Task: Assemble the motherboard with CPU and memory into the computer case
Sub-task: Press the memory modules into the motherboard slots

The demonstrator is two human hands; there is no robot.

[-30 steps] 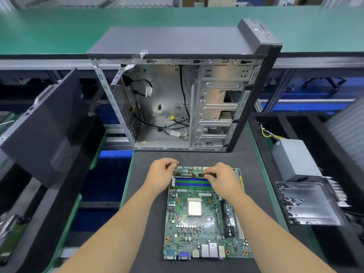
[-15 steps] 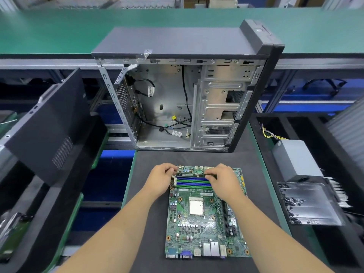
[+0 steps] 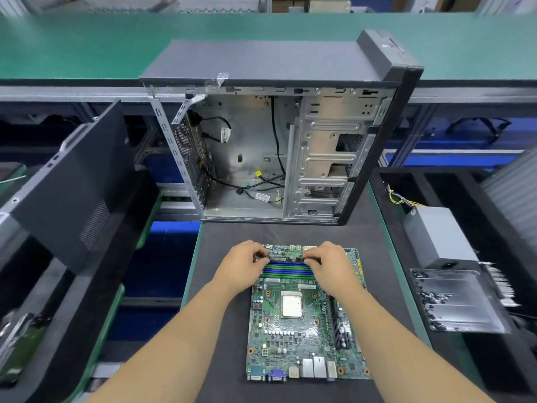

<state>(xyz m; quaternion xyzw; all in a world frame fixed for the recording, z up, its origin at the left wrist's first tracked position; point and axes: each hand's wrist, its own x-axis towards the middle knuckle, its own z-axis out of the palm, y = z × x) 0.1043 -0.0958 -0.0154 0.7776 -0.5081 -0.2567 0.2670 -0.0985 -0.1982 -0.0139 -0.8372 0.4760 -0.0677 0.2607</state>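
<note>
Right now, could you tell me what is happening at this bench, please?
A person is fitting a thin green memory stick into the farthest slot of the green motherboard, which lies flat on the dark mat. The left hand pinches one end of the stick and the right hand the other. A square silver CPU already sits in its socket. The grey metal computer case stands open behind the board, with loose cables inside and no board mounted yet.
</note>
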